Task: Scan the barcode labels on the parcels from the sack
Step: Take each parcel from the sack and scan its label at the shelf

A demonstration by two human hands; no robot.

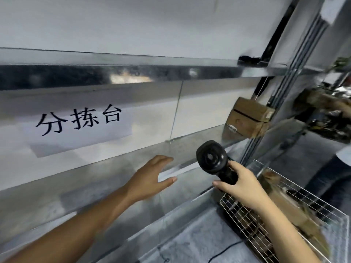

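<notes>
Black plastic forms the barcode scanner (213, 160), which is gripped by its handle in the right hand (241, 185), its round head raised above the steel bench (114, 196). The left hand (152, 177) is held flat and empty over the bench, fingers straight. A brown cardboard parcel (250, 118) is seen at the bench's far right end, well apart from both hands. A wire basket (284, 215) is seen beneath the right forearm.

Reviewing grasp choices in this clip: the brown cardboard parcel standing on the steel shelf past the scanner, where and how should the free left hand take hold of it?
Probably across the top edge of the cardboard parcel, reaching in from the front. It sits tilted on the steel shelf, its upper face turned toward the camera. The left hand is open and empty; the right hand grips the scanner. Its back is hidden.
</notes>
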